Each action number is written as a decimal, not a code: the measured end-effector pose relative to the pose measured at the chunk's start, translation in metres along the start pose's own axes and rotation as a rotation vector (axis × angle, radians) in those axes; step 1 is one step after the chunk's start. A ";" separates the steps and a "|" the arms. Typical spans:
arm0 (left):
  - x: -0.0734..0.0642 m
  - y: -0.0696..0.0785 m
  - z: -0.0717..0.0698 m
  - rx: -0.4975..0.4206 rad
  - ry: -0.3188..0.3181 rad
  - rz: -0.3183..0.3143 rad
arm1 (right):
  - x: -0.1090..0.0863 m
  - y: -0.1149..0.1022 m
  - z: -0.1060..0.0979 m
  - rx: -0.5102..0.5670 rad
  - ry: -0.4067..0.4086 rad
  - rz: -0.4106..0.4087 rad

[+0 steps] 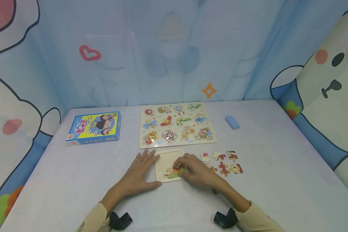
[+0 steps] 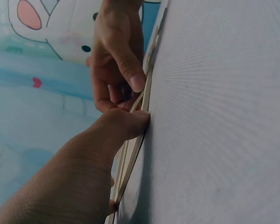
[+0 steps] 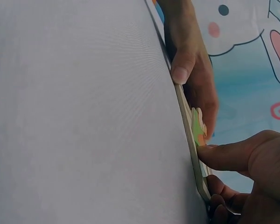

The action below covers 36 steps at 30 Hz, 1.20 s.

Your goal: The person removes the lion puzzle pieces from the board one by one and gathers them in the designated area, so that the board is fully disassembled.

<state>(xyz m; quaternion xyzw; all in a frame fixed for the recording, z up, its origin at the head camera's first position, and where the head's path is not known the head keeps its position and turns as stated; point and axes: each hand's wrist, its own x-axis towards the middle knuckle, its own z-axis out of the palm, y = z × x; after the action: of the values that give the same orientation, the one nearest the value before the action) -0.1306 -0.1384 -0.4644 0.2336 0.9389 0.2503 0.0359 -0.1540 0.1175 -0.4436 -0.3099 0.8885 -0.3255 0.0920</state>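
A small wooden puzzle tray point(image 1: 166, 159) lies on the table between the two hands. Along its left side rests my left hand point(image 1: 137, 175), fingers spread, with the thumb at the near left corner. My right hand point(image 1: 195, 170) is over the tray's right part, its thumb and fingers pinching a puzzle piece that they mostly hide. Joined green and orange puzzle pieces point(image 1: 171, 174) show beside those fingertips, low in the tray. From the right wrist, the right thumb point(image 3: 224, 156) lies against the edge of the colourful pieces point(image 3: 197, 126), which tilt up a little from the tray.
Several loose jigsaw pieces point(image 1: 222, 167) are spread right of the tray, partly behind the right hand. Beyond it lies a larger insect picture board point(image 1: 178, 124). A blue and yellow box point(image 1: 94, 127) sits back left, and a blue block point(image 1: 232, 122) back right.
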 end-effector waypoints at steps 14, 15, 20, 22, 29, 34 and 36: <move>0.000 0.000 0.001 0.005 -0.011 -0.011 | 0.001 -0.003 0.004 0.079 0.064 0.076; 0.000 0.000 0.001 0.006 -0.011 -0.013 | 0.001 -0.003 0.004 0.083 0.071 0.076; -0.001 0.000 0.000 0.009 -0.012 -0.018 | 0.001 -0.004 0.006 0.100 0.101 0.050; -0.001 0.000 0.000 0.011 -0.013 -0.018 | 0.002 -0.004 0.006 0.108 0.106 0.031; 0.000 0.001 0.000 0.000 -0.007 -0.010 | 0.003 -0.005 0.005 0.097 0.091 0.018; 0.000 0.000 0.000 0.001 -0.008 -0.011 | 0.004 -0.005 0.004 0.090 0.059 0.045; 0.001 0.000 0.000 0.001 -0.006 -0.010 | 0.004 -0.005 0.004 0.097 0.048 0.050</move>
<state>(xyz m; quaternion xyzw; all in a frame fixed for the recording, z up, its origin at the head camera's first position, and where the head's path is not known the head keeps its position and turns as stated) -0.1310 -0.1379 -0.4644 0.2295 0.9401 0.2487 0.0401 -0.1529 0.1099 -0.4435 -0.2749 0.8812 -0.3731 0.0938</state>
